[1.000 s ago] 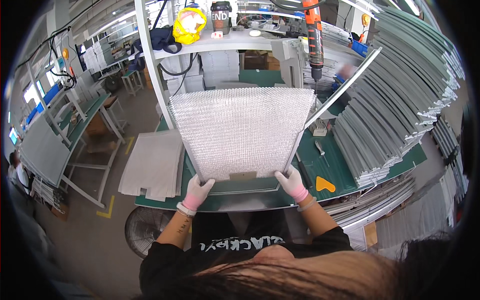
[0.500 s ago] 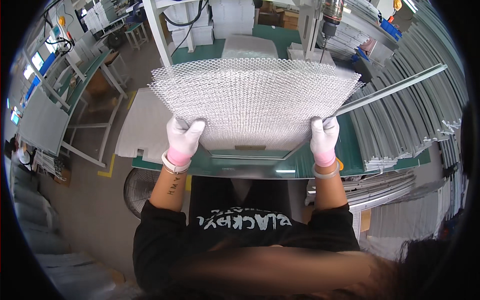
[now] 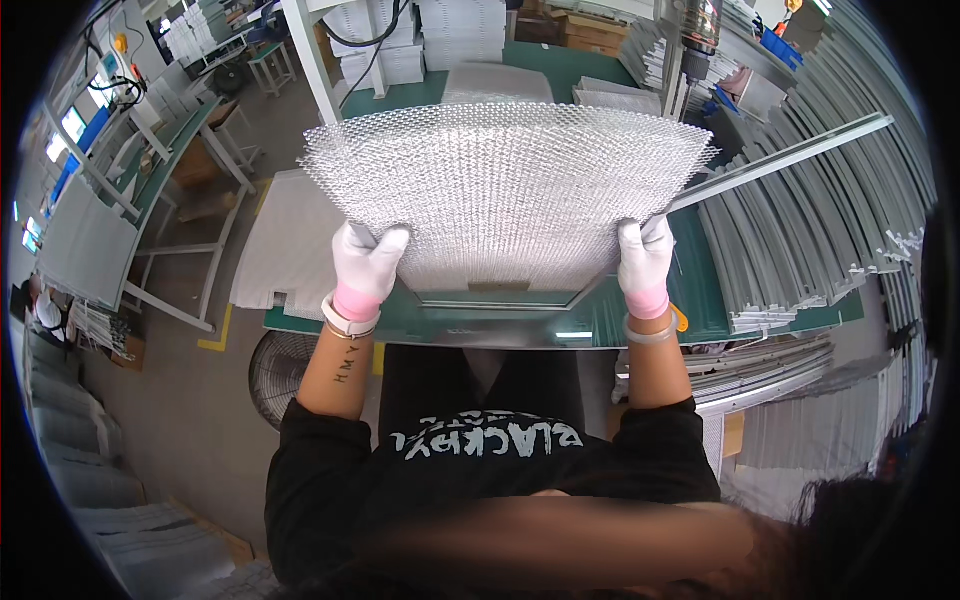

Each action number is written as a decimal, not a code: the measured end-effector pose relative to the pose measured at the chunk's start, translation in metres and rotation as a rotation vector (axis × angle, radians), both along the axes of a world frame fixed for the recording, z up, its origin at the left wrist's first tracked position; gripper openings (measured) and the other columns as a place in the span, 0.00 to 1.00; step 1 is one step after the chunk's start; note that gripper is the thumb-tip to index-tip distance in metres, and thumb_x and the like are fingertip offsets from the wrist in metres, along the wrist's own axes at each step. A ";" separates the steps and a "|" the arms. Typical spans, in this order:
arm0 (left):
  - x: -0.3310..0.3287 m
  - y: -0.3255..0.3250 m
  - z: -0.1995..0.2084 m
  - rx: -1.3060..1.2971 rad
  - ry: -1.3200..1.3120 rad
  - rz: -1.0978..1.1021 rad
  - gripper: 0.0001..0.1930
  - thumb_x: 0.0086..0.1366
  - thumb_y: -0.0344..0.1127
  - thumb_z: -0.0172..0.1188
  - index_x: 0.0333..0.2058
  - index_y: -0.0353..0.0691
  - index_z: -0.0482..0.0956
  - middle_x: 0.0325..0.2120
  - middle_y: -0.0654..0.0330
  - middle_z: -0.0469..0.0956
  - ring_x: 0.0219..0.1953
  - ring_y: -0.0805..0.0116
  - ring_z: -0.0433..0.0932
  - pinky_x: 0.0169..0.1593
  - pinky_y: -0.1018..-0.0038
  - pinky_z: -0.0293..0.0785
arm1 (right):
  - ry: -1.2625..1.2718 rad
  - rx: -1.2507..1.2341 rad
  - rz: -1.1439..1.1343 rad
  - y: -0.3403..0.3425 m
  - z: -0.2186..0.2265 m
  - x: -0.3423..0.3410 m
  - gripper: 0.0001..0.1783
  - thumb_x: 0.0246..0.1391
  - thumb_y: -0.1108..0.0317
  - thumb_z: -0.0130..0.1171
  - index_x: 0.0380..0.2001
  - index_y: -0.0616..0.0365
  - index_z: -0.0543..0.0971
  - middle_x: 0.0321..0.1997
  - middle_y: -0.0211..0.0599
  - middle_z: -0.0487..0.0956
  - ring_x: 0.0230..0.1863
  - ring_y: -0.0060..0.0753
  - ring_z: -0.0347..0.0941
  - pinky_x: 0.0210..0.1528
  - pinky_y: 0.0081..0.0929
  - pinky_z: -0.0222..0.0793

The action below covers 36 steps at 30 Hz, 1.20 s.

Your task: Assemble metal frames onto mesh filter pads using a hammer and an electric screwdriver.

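A wide silvery metal mesh [image 3: 510,190], apparently several layers deep, is held up in front of me over the workbench. My left hand [image 3: 366,265], in a white glove with a pink cuff, is closed on its near left edge, thumb on top. On the near right edge my right hand [image 3: 646,262], gloved alike, grips it the same way. Grey edge pieces show beside both thumbs; I cannot tell whether they belong to the mesh. Below the mesh shows the near side of a thin metal frame [image 3: 497,306], its far part hidden.
The workbench [image 3: 600,325] has a green top. An aluminium rail [image 3: 790,165] slants up to the right, next to long stacked metal profiles [image 3: 800,230]. Grey sheets [image 3: 285,240] lie at the left. A hanging power driver [image 3: 700,30] is behind; a fan [image 3: 280,370] stands below left.
Both hands and the mesh have risen slightly in the picture, away from me. Both grips are unchanged. The hanging driver appears farther right.
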<state>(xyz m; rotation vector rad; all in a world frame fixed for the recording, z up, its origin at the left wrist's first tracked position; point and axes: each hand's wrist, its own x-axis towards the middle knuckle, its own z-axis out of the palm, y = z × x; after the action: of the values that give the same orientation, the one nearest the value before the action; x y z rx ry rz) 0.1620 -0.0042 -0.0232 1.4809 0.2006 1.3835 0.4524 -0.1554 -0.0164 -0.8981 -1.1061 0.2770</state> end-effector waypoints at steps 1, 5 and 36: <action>0.000 0.001 -0.004 -0.001 -0.001 -0.002 0.14 0.60 0.21 0.58 0.46 0.31 0.76 0.40 0.63 0.79 0.40 0.77 0.75 0.46 0.77 0.71 | 0.031 -0.011 0.004 0.000 -0.003 0.000 0.14 0.59 0.74 0.52 0.48 0.67 0.73 0.48 0.33 0.78 0.47 0.21 0.71 0.53 0.23 0.65; 0.000 0.008 -0.037 -0.078 0.114 0.021 0.15 0.61 0.27 0.62 0.46 0.31 0.76 0.41 0.63 0.79 0.41 0.77 0.75 0.46 0.77 0.71 | -0.063 -0.151 -0.071 -0.002 -0.031 0.000 0.14 0.59 0.73 0.52 0.48 0.67 0.73 0.46 0.33 0.78 0.46 0.21 0.72 0.52 0.23 0.67; -0.021 0.013 -0.065 0.727 0.964 -0.600 0.27 0.58 0.38 0.60 0.56 0.35 0.69 0.53 0.47 0.72 0.56 0.49 0.71 0.58 0.60 0.68 | -0.341 0.112 0.514 -0.084 0.017 -0.014 0.21 0.55 0.48 0.61 0.26 0.56 0.74 0.28 0.37 0.82 0.29 0.37 0.79 0.28 0.29 0.73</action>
<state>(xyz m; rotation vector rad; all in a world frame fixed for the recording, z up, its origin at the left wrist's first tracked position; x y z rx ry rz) 0.1409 0.0088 -0.0878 2.4691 -0.1745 0.1517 0.4382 -0.2392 0.0006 -0.5592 -1.6515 0.4896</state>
